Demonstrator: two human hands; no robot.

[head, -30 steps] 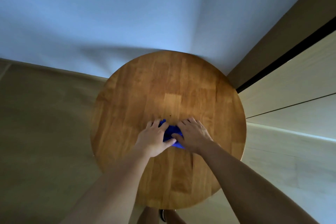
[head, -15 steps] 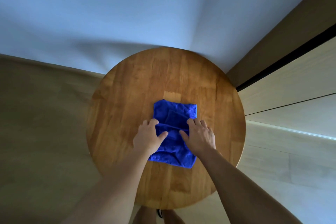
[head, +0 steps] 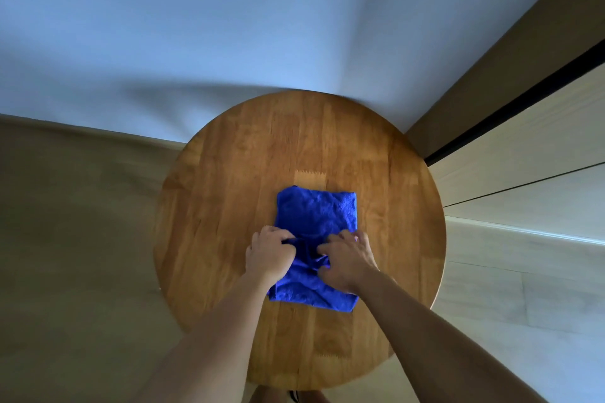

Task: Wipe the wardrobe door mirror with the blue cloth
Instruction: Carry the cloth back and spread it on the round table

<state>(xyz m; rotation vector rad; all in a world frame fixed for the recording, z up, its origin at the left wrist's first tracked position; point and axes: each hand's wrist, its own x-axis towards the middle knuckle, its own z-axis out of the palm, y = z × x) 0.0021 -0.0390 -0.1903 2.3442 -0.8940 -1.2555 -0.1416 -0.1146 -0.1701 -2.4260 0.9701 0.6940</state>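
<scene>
Blue cloth flat on round wooden desk | left hand and right hand pinch its middle | mirror unseen, wiping apparently not begun

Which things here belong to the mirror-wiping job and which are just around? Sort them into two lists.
Part of the job:
blue cloth, lying on the table
left hand, pinching the cloth
right hand, pinching the cloth

Just around:
round wooden table
wall
floor
pale panels at right; no mirror is plainly visible
</scene>
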